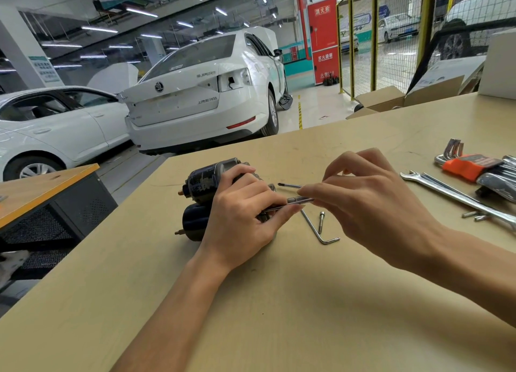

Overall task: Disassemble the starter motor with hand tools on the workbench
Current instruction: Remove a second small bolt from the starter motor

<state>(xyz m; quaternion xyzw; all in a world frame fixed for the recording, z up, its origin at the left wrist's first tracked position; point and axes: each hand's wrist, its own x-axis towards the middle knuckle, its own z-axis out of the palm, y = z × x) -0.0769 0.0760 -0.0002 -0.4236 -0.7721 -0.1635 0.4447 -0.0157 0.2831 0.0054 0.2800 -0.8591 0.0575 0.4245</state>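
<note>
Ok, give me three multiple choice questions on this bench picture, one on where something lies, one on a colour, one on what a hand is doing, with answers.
1. Where does the loose bolt lie?
A. On the table beside the bent hex key
B. In the cardboard box
C. On top of the motor

2. What colour is the holder of the hex key set?
A. Blue
B. Orange
C. Green

3. What is the left hand doing?
A. Lying flat on the table
B. Lifting a wrench
C. Gripping the starter motor

Answers:
1 A, the bolt lies on the table next to the hex key.
2 B, the holder is bright orange.
3 C, its fingers wrap the starter motor while the right hand pinches a long thin bolt.
</note>
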